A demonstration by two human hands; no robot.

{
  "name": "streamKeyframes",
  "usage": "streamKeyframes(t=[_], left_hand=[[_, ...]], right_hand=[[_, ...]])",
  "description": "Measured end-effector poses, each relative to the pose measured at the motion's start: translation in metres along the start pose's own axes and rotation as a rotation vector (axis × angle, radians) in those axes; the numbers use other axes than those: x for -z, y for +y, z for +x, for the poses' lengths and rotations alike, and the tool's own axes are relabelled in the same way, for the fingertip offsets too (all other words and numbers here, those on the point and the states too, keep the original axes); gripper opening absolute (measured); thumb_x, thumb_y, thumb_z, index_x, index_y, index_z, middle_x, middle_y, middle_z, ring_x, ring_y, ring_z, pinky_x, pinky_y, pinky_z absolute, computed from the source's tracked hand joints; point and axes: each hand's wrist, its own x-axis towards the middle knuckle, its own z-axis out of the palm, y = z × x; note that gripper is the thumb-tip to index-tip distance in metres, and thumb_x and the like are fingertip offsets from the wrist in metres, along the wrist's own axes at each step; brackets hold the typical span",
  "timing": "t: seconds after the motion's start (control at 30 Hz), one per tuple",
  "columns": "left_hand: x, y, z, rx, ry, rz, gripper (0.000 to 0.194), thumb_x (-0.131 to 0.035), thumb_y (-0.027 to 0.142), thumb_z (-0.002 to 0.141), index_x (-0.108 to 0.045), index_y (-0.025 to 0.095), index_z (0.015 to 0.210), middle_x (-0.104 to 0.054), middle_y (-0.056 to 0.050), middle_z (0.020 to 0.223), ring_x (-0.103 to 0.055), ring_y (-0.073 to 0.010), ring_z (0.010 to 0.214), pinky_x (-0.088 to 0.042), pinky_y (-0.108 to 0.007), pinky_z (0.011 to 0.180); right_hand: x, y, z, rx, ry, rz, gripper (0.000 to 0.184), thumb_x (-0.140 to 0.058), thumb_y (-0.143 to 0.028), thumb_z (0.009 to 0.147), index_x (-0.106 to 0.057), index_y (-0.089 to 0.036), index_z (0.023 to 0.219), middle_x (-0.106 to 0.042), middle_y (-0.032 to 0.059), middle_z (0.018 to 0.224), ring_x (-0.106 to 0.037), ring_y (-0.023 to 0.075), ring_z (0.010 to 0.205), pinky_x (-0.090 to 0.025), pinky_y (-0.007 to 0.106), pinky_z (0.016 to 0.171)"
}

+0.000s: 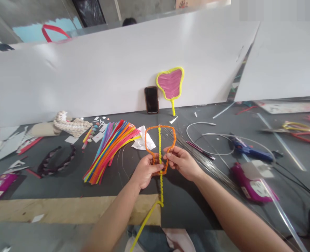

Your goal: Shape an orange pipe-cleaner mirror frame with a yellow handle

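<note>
Between my hands is an orange twisted pipe-cleaner frame (pixel 174 134), bent into a rounded outline. A yellow twisted pipe-cleaner stem (pixel 161 189) runs down its middle, with a loose yellow end trailing toward my lap. My left hand (pixel 145 169) pinches the frame and stem at the lower crossing, thumb over the yellow twist. With thumb and fingertips, my right hand (pixel 182 161) grips the orange frame's lower right side. Behind them, a finished-looking pink and yellow fan shape (pixel 170 84) leans on the white board beside a phone (pixel 152 100).
Left of my hands lies a bundle of colourful pipe cleaners (pixel 111 150), with a braided headband (pixel 57 161) farther left. Thin wires (pixel 199 157), a blue glue gun (pixel 254 151), a purple pack (pixel 252 185) and scissors (pixel 288 129) lie to the right. A white board (pixel 104 77) stands behind.
</note>
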Motion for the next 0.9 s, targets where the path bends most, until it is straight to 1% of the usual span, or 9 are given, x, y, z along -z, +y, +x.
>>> streamKeyframes(t=[0.13, 0.3, 0.37, 0.47, 0.53, 0.63, 0.73, 0.9], left_hand=[[-0.0018, 0.0011, -0.0002, -0.005, 0.044, -0.005, 0.039, -0.079, 0.017, 0.058, -0.052, 0.016, 0.087, -0.057, 0.002, 0.071, -0.062, -0.013, 0.064, -0.055, -0.028, 0.059], [-0.0018, 0.0037, -0.0033, 0.004, 0.035, -0.036, 0.036, -0.078, 0.017, 0.061, -0.051, 0.016, 0.085, -0.057, 0.003, 0.072, -0.062, -0.0121, 0.066, -0.057, -0.032, 0.063], [-0.0017, 0.0043, -0.0048, 0.021, 0.006, -0.043, 0.036, -0.077, 0.018, 0.063, -0.051, 0.017, 0.087, -0.058, 0.002, 0.075, -0.063, -0.0139, 0.07, -0.057, -0.033, 0.063], [-0.0024, 0.0046, -0.0066, 0.079, -0.083, -0.042, 0.04, -0.076, 0.016, 0.064, -0.049, 0.018, 0.093, -0.062, -0.002, 0.086, -0.065, -0.0177, 0.079, -0.058, -0.035, 0.065], [-0.0037, 0.0039, -0.007, 0.102, -0.112, -0.036, 0.043, -0.076, 0.014, 0.063, -0.048, 0.019, 0.096, -0.064, -0.004, 0.09, -0.066, -0.0183, 0.081, -0.057, -0.034, 0.066], [-0.0061, 0.002, -0.0062, 0.082, -0.061, -0.023, 0.044, -0.076, 0.012, 0.062, -0.047, 0.019, 0.095, -0.064, -0.002, 0.085, -0.066, -0.0158, 0.075, -0.057, -0.029, 0.065], [-0.0076, 0.0007, -0.0045, 0.062, -0.001, -0.007, 0.045, -0.076, 0.012, 0.061, -0.048, 0.019, 0.096, -0.064, 0.0, 0.081, -0.067, -0.0152, 0.072, -0.056, -0.026, 0.062], [-0.0069, -0.0002, -0.0028, 0.041, 0.035, -0.019, 0.045, -0.077, 0.013, 0.059, -0.048, 0.019, 0.092, -0.064, 0.0, 0.076, -0.067, -0.0153, 0.068, -0.055, -0.024, 0.058]], right_hand=[[0.0013, 0.0016, 0.001, 0.0, 0.001, 0.006, 0.028, -0.07, -0.032, 0.072, -0.057, -0.021, 0.094, -0.064, -0.0016, 0.072, -0.046, 0.005, 0.046, -0.034, 0.02, 0.045], [0.0012, 0.0016, 0.0011, -0.011, 0.009, -0.001, 0.025, -0.07, -0.032, 0.072, -0.057, -0.02, 0.089, -0.065, -0.0007, 0.074, -0.047, 0.0053, 0.047, -0.034, 0.021, 0.046], [0.0004, 0.0012, 0.0008, -0.014, 0.011, 0.0, 0.026, -0.071, -0.032, 0.071, -0.057, -0.02, 0.089, -0.064, -0.0007, 0.074, -0.046, 0.0054, 0.047, -0.035, 0.021, 0.046], [-0.0003, 0.0005, 0.0005, -0.018, 0.008, 0.007, 0.026, -0.071, -0.033, 0.071, -0.058, -0.02, 0.089, -0.064, -0.0012, 0.074, -0.045, 0.0054, 0.047, -0.036, 0.021, 0.046], [0.0, 0.0001, 0.0005, -0.017, 0.009, 0.007, 0.026, -0.072, -0.033, 0.071, -0.059, -0.02, 0.09, -0.064, -0.001, 0.075, -0.046, 0.0055, 0.049, -0.036, 0.021, 0.047], [0.0006, -0.0006, 0.0008, -0.022, 0.007, 0.036, 0.027, -0.072, -0.034, 0.071, -0.061, -0.02, 0.091, -0.065, 0.0003, 0.078, -0.046, 0.0051, 0.051, -0.035, 0.02, 0.047], [0.0004, -0.0015, 0.0009, -0.057, -0.002, 0.107, 0.028, -0.07, -0.038, 0.073, -0.063, -0.019, 0.092, -0.065, 0.0018, 0.082, -0.045, 0.005, 0.051, -0.034, 0.019, 0.045], [-0.0011, -0.0018, 0.0011, -0.089, -0.006, 0.166, 0.026, -0.068, -0.041, 0.074, -0.061, -0.019, 0.086, -0.064, 0.0006, 0.079, -0.046, 0.0057, 0.051, -0.034, 0.02, 0.045]])
